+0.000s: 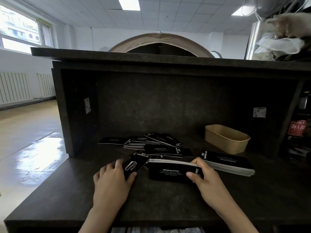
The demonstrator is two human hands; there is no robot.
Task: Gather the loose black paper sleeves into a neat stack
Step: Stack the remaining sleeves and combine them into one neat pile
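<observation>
On the near part of the dark counter (67, 199), the left hand (111, 180) pinches one loose sleeve (134, 163) between thumb and curled fingers. The right hand (204, 176) grips the right end of a stack (171, 170), thumb on its front face, fingers over the top edge. Just right of it lies a second stack (230, 163). Behind them the remaining sleeves (151, 143) lie scattered and overlapping. Farther right sits a paper tray (227, 138).

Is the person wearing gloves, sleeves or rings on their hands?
No. The left hand and the right hand are both bare, with no gloves, rings or watch showing. Both forearms are bare too, with no sleeves in view. The fingernails are short.
</observation>
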